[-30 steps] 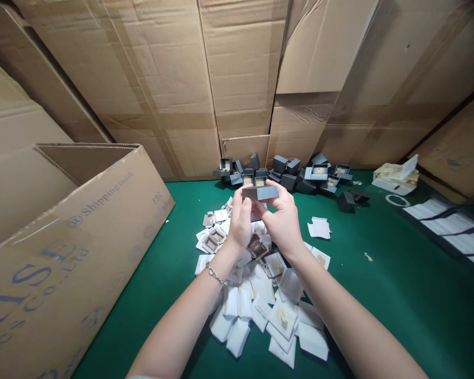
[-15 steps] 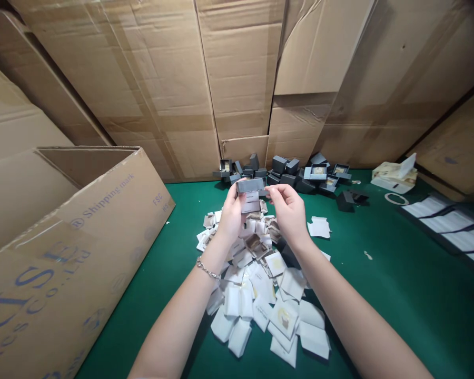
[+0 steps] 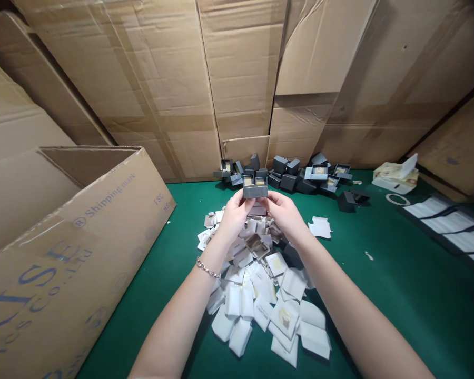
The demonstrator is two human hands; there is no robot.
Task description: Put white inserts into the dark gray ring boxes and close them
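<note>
Both hands hold a small dark grey jewelry box [image 3: 255, 191] up in front of me, its lid open. Two compartments with pale, yellowish contents show inside it. My left hand [image 3: 237, 210] grips its left side, and my right hand [image 3: 282, 210] grips its right side; the fingertips are partly hidden. Part of the lid [image 3: 257, 210] hangs below the box between the hands. Under my hands and forearms lies a heap of white paper pouches and folded cards [image 3: 260, 279], with some brownish inserts among them.
Several dark small boxes [image 3: 288, 181] are piled along the back wall of cardboard. A large carton [image 3: 114, 247] stands at the left on the green table [image 3: 379, 295]. To the right are a tissue pack [image 3: 395, 179], a white ring [image 3: 397, 199] and a black tray of white cards [image 3: 450, 226].
The box has been turned so that its two compartments now face me. My right hand has moved left and in, and both hands now grip the box.
</note>
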